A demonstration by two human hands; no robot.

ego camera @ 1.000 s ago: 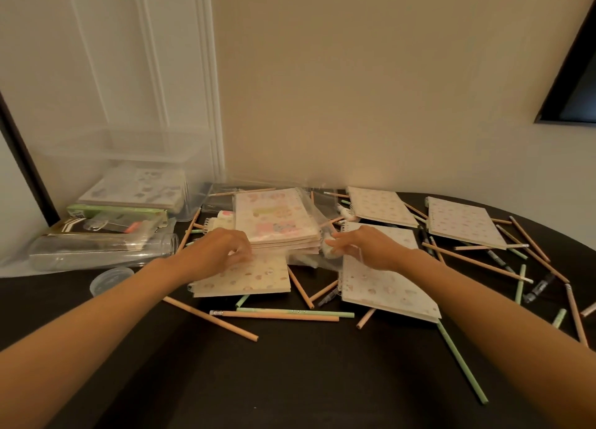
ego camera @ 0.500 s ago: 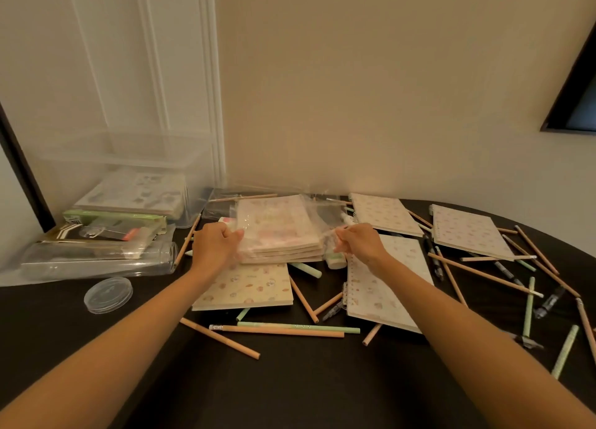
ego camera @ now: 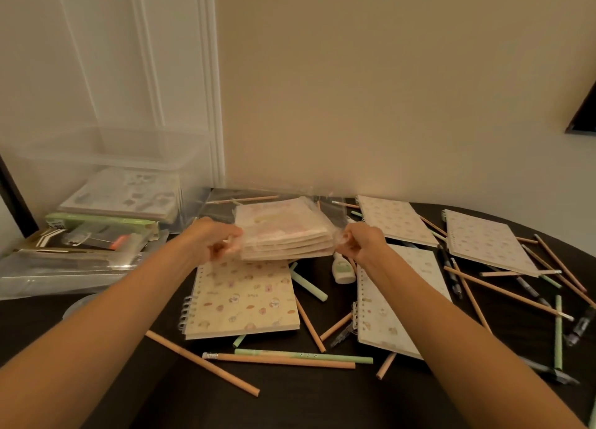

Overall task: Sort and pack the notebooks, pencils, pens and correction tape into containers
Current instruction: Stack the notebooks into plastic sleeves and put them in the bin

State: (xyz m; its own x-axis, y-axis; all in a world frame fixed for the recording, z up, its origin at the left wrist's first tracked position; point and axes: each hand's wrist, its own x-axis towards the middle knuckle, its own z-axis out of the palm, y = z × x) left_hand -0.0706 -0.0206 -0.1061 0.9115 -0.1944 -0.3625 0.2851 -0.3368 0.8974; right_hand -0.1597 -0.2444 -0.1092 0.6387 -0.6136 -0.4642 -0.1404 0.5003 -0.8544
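Fingers of left hand (ego camera: 216,244) and right hand (ego camera: 360,241) pinch the bagged notebook stack (ego camera: 287,233) by its side edges.
Stack sits toward the table's (ego camera: 322,403) far edge, overlapping a spiral notebook (ego camera: 242,299); loose pencils (ego camera: 280,360) crowd the near side.

We can read no writing, brand or number here.
The spiral notebook (ego camera: 242,299) nearest us carries small printed pictures with tiny marks among them, too small for us to make out. The covers in the bagged stack of notebooks (ego camera: 283,235) are blurred behind the plastic. We see a pale label on the correction tape (ego camera: 342,269), and printing on the green box (ego camera: 100,219) and the dark striped pack (ego camera: 48,238) at the left, but no letter or number on any of them comes clear.
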